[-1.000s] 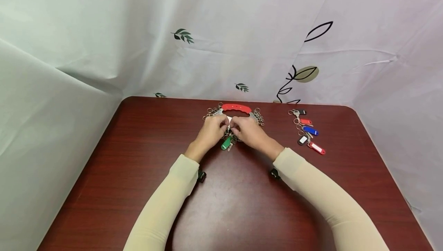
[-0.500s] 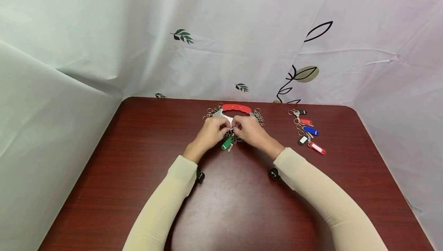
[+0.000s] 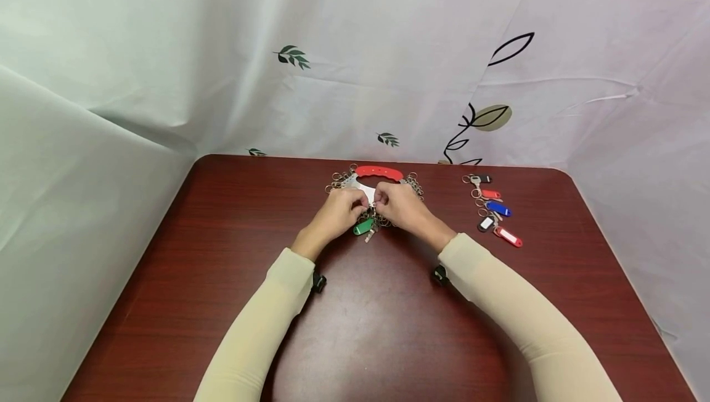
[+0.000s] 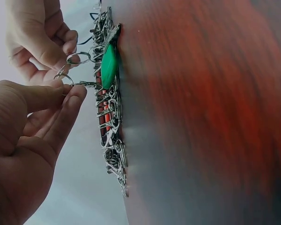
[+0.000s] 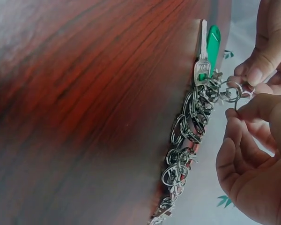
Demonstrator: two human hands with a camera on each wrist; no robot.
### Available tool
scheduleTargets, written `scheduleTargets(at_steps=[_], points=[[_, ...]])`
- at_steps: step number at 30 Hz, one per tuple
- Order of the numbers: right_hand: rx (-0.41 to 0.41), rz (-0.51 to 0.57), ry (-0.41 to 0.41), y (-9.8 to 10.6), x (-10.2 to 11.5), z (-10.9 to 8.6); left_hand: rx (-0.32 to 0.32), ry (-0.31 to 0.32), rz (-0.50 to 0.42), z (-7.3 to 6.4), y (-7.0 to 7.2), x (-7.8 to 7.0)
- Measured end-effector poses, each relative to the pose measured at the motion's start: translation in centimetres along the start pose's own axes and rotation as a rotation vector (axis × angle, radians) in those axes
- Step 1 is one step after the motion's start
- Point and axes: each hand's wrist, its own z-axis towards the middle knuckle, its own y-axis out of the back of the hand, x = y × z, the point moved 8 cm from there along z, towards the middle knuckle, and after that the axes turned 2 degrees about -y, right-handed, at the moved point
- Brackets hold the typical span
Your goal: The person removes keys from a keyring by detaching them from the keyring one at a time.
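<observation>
Both hands meet over a metal key holder with a red grip bar [image 3: 379, 172] and many clasps and rings along its edge. My left hand [image 3: 339, 205] pinches a small metal fitting between thumb and fingertips; its exact kind is hard to make out. Beside it, my right hand [image 3: 400, 205] pinches a split ring [image 4: 84, 53]. A green key tag [image 3: 363, 227] and a silver key [image 5: 202, 65] lie just in front of the hands, at the holder's near edge. Fingers hide part of the holder's white-looking metal plate [image 3: 363, 191].
To the right on the brown table [image 3: 355, 328] lies a column of tagged keys: a black tag [image 3: 485, 179], a red tag [image 3: 490, 194], a blue tag [image 3: 498, 209], a white-labelled black tag [image 3: 485, 224] and a white-labelled red tag [image 3: 508, 237]. A pale curtain [image 3: 344, 81] hangs behind.
The hands have drawn slightly apart, the right one moving a little right and away, showing more of the plate. The green tag has turned and shifted slightly toward the holder.
</observation>
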Motion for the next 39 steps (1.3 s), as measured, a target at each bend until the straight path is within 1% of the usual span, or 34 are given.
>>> scheduleTargets(at_steps=[4,7,10,16,18,20,25,28,31,35,39], points=[[0.022,0.010,-0.054,-0.1,-0.3,0.1,0.001,0.003,-0.002,0.0,0.1,0.1],[0.029,0.027,-0.077,-0.2,-0.5,0.2,0.000,0.001,-0.001,0.0,0.1,0.0],[0.037,0.038,-0.082,-0.3,-0.7,0.1,0.000,0.001,-0.005,0.0,0.1,0.0],[0.061,-0.004,-0.055,-0.6,-0.8,-0.3,-0.018,-0.004,-0.015,0.0,0.2,0.2],[0.062,-0.008,-0.029,-0.5,-0.7,-0.5,-0.028,-0.004,-0.020,0.0,0.3,0.3],[0.052,-0.009,0.021,-0.4,-0.4,-0.8,-0.032,-0.004,-0.024,0.0,0.4,0.3],[-0.009,-0.040,0.216,0.1,1.0,-1.6,-0.039,-0.019,-0.021,0.0,0.4,0.4],[-0.051,-0.073,0.306,0.2,1.6,-2.1,-0.042,-0.024,-0.019,0.0,0.4,0.3],[-0.075,-0.107,0.335,0.1,1.8,-2.2,-0.040,-0.019,-0.023,0.0,0.4,0.3],[-0.084,-0.126,0.326,0.0,1.8,-2.1,-0.033,-0.006,-0.027,0.0,0.4,0.3],[-0.085,-0.128,0.336,-0.1,1.9,-2.0,-0.032,0.006,-0.032,-0.1,0.4,0.4]])
